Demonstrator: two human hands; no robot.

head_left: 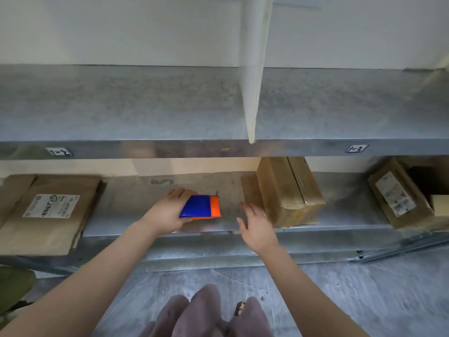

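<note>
Fingers of your left hand (170,211) curl round the blue and orange pouch (201,207), holding it on the lower metal shelf (136,203) at the centre of the frame. Your right hand (256,223) hovers just right of it, fingers spread and holding nothing, beside a taped cardboard box (286,190).

left grip (170,211) — arm outstretched, fingers curled, holding | right grip (258,228) — arm outstretched, fingers spread, palm down
</note>
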